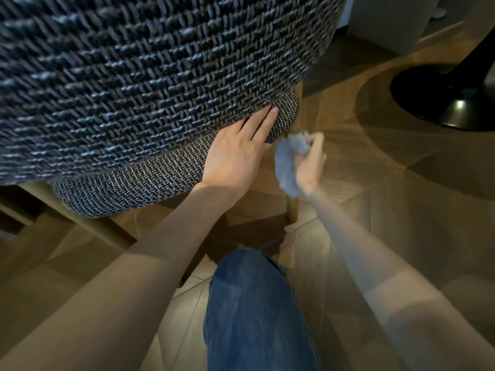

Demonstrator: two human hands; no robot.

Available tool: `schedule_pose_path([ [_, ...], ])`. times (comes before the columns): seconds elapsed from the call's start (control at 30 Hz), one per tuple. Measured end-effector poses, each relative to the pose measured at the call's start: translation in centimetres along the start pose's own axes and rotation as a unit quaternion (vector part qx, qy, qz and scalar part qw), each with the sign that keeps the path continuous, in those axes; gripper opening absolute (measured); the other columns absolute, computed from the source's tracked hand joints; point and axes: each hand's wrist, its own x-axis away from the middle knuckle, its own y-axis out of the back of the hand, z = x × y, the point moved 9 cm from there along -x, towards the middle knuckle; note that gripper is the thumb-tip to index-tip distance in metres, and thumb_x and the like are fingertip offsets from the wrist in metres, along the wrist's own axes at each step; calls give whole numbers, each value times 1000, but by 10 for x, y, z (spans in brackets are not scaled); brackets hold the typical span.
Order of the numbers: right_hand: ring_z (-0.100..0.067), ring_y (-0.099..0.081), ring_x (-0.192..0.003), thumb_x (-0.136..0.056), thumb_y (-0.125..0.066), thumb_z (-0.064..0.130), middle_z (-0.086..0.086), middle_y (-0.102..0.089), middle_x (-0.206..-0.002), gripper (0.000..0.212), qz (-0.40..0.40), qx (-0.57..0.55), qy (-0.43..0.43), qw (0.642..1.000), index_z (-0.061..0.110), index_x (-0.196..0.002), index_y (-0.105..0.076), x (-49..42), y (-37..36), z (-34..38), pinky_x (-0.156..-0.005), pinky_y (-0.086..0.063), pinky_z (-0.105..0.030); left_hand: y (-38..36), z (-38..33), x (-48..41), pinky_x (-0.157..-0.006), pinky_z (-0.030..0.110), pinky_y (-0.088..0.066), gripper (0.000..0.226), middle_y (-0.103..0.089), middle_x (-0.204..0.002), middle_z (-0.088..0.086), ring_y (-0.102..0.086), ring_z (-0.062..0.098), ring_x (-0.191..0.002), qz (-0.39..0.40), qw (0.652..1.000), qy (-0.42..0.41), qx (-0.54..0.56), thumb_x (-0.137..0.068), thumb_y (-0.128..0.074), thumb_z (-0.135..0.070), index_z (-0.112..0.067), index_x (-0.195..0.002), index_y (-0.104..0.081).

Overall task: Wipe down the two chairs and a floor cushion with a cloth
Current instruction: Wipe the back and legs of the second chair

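Left hand (pixel 235 153) lies flat, fingers straight, on the woven seat edge of the chair (pixel 160 76), likely bracing the frame against the rubbing. Just right of it, the right hand (pixel 310 162) is curled round a bunched pale cloth (pixel 288 167), held against the upper part of the wooden chair leg (pixel 292 207). The bunching probably gives more grip on the narrow post. The hands are near each other, not touching. Below both, a knee (pixel 254 303) in jeans over the wood floor (pixel 375 210). Well beyond the right hand stands a black pedestal base (pixel 442 97).
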Motion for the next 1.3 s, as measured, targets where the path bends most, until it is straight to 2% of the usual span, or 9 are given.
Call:
schedule_pose_path([
  [0.17, -3, -39, -62, -85, -47, -2, 9, -45, -72, 21, 34, 36, 97, 994, 16, -86, -37, -27, 3, 68, -56, -31, -20, -5, 0, -1, -113, 36, -27, 57, -12, -160, -4, -26, 21, -142, 8, 1000, 1, 4, -104, -30, -31, -19, -154, -5],
  [0.3, -16, -44, -80, -93, -40, 3, 0, -49, -81, 22, 116, 61, -98, 987, 19, -77, -37, -8, -5, -4, -69, -38, -26, -1, -1, -1, -112, 37, -29, 58, -12, -160, -4, -29, 21, -140, 27, 1000, 5, 5, -104, -30, -32, -19, -154, -3],
  [0.37, -18, -44, -79, -93, -44, 5, -1, -48, -84, 15, 142, 122, -125, 974, 17, -84, -38, 4, 5, -20, -64, -37, -25, 0, -3, 0, -112, 37, -29, 58, -12, -160, -3, -29, 22, -140, 44, 999, 6, 7, -104, -30, -31, -18, -154, -2],
  [0.6, -7, -49, -67, -85, -61, 11, 6, -50, -78, 31, 236, 113, 2, 965, 25, -82, -33, 60, 24, 46, -49, -36, -16, 9, -20, 31, -121, 33, 0, 59, 3, -161, 4, 0, 22, -148, 111, 993, -24, -46, -103, -33, -17, -11, -153, -1],
  [0.7, -2, -55, -69, -84, -70, 23, 9, -53, -79, 37, 272, 75, 43, 958, 26, -84, -34, 99, 27, 93, -52, -40, -9, 28, -12, 76, -114, 19, 6, 56, -13, -160, 0, -10, 15, -146, 124, 991, -4, 55, -102, -40, -19, -16, -152, -15],
  [0.83, 14, -57, -73, -83, -73, 22, 9, -58, -87, 35, 312, -33, 43, 949, 29, -88, -39, 163, 28, 147, -58, -42, -4, 53, 14, 137, -112, 24, -24, 67, -35, -151, -1, -32, 16, -138, 197, 935, 104, 275, -94, -57, -27, -23, -151, -23],
  [0.97, 3, -64, -88, -85, -71, 28, 14, -66, -95, 28, 374, -134, 25, 917, 30, -98, -47, 224, 18, 182, -70, -48, -10, 101, 42, 177, -85, 5, -36, 49, -57, -120, -8, -51, 2, -107, 104, 918, 146, 355, -85, -69, -28, -22, -129, -49],
  [1.13, -2, -65, -100, -84, -67, 29, 19, -67, -103, 32, 440, -207, 17, 874, 28, -108, -45, 269, -31, 215, -78, -49, -12, 143, 95, 205, -69, 27, -47, 13, -65, -89, -6, -60, 8, -81, 67, 893, 183, 406, -87, -66, -19, -19, -97, -58],
  [1.3, 0, -59, -108, -83, -64, 39, 23, -60, -113, 40, 487, -208, 65, 846, 32, -115, -40, 302, -101, 252, -87, -47, -13, 160, 168, 224, -76, 32, -49, 11, -65, -89, 3, -61, 14, -82, 60, 875, 215, 429, -87, -65, -7, -9, -96, -61],
])
